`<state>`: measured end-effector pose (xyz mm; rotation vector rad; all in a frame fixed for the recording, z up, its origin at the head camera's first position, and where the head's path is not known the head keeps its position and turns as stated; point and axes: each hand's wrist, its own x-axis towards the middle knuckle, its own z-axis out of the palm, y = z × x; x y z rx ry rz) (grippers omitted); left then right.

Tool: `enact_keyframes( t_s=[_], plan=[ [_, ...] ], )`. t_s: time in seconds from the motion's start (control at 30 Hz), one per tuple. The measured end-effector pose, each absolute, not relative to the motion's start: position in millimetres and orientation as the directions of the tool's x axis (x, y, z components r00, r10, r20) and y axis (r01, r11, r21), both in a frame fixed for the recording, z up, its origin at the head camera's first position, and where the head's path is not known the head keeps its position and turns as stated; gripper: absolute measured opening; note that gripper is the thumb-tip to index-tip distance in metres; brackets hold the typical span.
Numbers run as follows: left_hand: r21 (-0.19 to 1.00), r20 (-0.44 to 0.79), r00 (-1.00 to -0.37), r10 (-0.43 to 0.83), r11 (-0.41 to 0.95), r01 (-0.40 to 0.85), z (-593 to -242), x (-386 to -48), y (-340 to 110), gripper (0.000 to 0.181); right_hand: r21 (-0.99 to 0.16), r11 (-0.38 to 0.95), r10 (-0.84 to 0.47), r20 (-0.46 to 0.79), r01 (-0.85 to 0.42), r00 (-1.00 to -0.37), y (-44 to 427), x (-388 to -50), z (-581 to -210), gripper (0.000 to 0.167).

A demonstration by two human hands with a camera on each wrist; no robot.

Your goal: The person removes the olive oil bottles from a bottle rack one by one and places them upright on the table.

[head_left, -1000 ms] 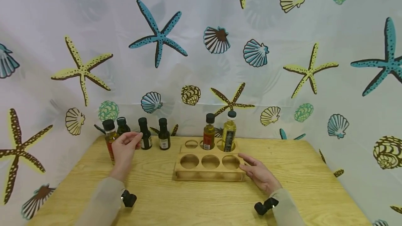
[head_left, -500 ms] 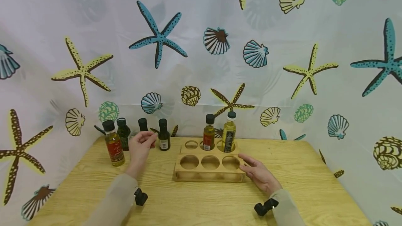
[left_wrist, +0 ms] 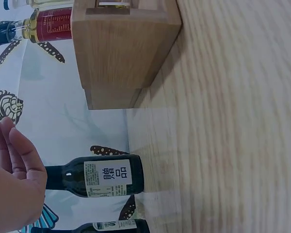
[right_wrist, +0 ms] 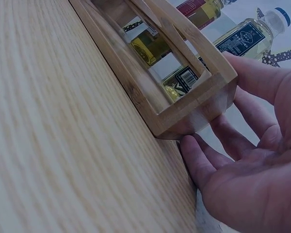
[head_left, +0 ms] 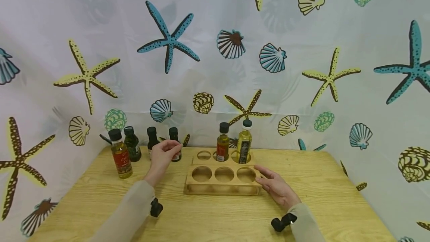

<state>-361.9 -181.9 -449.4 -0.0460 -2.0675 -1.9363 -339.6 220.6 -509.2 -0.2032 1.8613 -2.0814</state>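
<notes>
My left hand hovers in front of two small dark bottles, holding nothing. Its fingers are loosely bent beside the neck of the right-hand dark bottle, which has a white label; whether they touch is unclear. The left-hand dark bottle is partly hidden behind the hand. A two-tier wooden bottle rack stands mid-table, with a red-labelled oil bottle and a dark-labelled oil bottle in its back row. My right hand holds the rack's right end, thumb and fingers against its edges.
At the left stand a red-labelled oil bottle and a dark green bottle. The rack's front holes and its back-left hole hold nothing. A shell-patterned curtain hangs behind the wooden table.
My left hand has moved rightward from beside the red-labelled bottle, past the first dark bottle, to the second. My right hand has stayed at the rack.
</notes>
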Motion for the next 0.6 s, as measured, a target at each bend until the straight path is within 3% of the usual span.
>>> enact_keyframes(
  t_s=[0.4,0.6],
  plan=[
    [0.965,0.227,-0.974,-0.001,0.136,0.224,-442.1,-369.1,-160.7,0.024,-0.984,-0.084,-0.349,-0.120,0.158,-0.929,221.1,-340.6,-508.3,0.059],
    [0.962,0.211,-0.977,0.015,0.175,0.210,-440.0,-379.0,-151.1,0.024,-0.985,-0.080,-0.349,-0.118,0.155,-0.930,218.8,-340.3,-510.0,0.060]
  ],
)
